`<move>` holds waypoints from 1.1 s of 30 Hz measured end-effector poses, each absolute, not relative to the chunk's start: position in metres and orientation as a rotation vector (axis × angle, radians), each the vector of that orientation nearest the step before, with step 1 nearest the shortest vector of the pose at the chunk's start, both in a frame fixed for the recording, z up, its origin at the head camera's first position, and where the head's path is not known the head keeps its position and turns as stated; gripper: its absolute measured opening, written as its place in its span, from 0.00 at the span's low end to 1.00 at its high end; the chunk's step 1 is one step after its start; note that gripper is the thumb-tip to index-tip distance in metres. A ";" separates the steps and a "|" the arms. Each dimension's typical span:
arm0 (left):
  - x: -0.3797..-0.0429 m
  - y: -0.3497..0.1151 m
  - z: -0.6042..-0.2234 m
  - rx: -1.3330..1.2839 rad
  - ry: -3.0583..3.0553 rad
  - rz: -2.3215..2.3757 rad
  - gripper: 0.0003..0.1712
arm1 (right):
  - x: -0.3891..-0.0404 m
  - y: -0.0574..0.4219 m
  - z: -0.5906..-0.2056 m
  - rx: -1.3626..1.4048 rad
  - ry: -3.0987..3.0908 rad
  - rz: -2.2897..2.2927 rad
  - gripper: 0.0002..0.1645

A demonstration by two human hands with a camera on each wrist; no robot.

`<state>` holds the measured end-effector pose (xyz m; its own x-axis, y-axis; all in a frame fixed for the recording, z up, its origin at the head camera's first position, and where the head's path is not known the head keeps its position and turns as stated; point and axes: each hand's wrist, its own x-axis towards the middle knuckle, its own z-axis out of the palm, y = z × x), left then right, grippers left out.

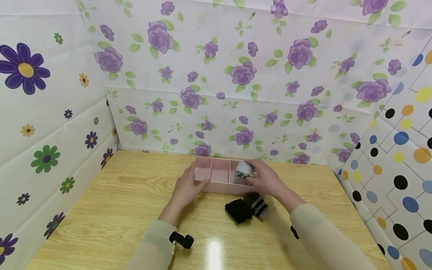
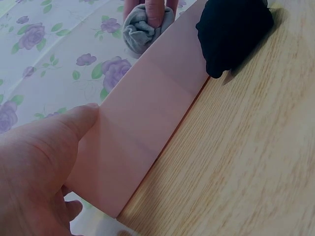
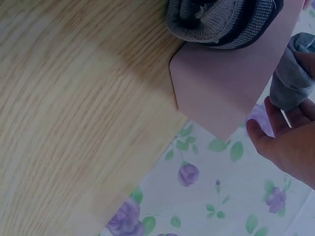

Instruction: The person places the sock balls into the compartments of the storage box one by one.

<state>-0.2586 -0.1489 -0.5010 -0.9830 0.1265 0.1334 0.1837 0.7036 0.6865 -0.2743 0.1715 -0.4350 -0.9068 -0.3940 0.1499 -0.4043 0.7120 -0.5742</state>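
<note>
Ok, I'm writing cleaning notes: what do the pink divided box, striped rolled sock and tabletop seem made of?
Pink divided box: probably plastic, satin-matte; smooth, thin, even-coloured walls.
Striped rolled sock: matte knit; stitches show, fibre unclear.
Tabletop: wood or wood-look laminate, somewhat glossy; grain, bright reflection.

The wood-grained worktop [image 1: 135, 217] is marked by a bright reflection [image 1: 214, 255] toward its near edge. Near the middle of the far edge, a pink three-compartment box [image 1: 221, 187] is set lengthwise. On its near side, toward the right, a black fabric bundle [image 1: 238, 211] is laid beside a striped bundle [image 1: 259, 206].
</note>
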 end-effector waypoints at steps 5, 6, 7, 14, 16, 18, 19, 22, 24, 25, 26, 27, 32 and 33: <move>-0.259 -0.149 -0.501 -0.256 -2.834 -1.149 0.60 | -0.279 0.165 -0.437 0.690 -2.914 0.915 0.37; -0.259 -0.149 -0.502 -0.256 -2.834 -1.149 0.60 | -0.280 0.164 -0.438 0.689 -2.917 0.900 0.37; -0.259 -0.149 -0.502 -0.256 -2.831 -1.149 0.60 | -0.281 0.163 -0.438 0.689 -2.920 0.884 0.37; -0.260 -0.149 -0.502 -0.253 -2.824 -1.152 0.60 | -0.286 0.159 -0.443 0.700 -2.916 0.801 0.37; -0.259 -0.149 -0.501 -0.252 -2.826 -1.155 0.60 | -0.288 0.158 -0.444 0.699 -2.917 0.785 0.36; -0.259 -0.149 -0.501 -0.252 -2.828 -1.154 0.60 | -0.289 0.157 -0.446 0.693 -2.917 0.767 0.36; -0.259 -0.149 -0.501 -0.252 -2.829 -1.152 0.60 | -0.290 0.157 -0.447 0.692 -2.913 0.754 0.35; -0.259 -0.149 -0.501 -0.253 -2.828 -1.156 0.60 | -0.291 0.155 -0.448 0.683 -2.907 0.716 0.35; -0.259 -0.149 -0.501 -0.251 -2.828 -1.160 0.61 | -0.292 0.155 -0.449 0.678 -2.906 0.687 0.35; -0.259 -0.149 -0.501 -0.250 -2.828 -1.161 0.61 | -0.293 0.155 -0.449 0.676 -2.908 0.675 0.35; -0.259 -0.149 -0.501 -0.250 -2.828 -1.163 0.61 | -0.293 0.154 -0.449 0.675 -2.909 0.665 0.35; -0.259 -0.149 -0.501 -0.247 -2.832 -1.159 0.61 | -0.294 0.154 -0.450 0.676 -2.910 0.655 0.34; -0.260 -0.149 -0.502 -0.245 -2.835 -1.147 0.61 | -0.295 0.153 -0.450 0.682 -2.909 0.638 0.35; -0.260 -0.149 -0.502 -0.243 -2.833 -1.146 0.61 | -0.296 0.152 -0.451 0.686 -2.911 0.637 0.35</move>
<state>-0.2596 -0.1489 -0.5023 -0.9846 0.1178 0.1289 0.1743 0.7085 0.6839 -0.2957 0.1524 -0.4505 -0.8959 -0.4091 0.1729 -0.4440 0.8127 -0.3774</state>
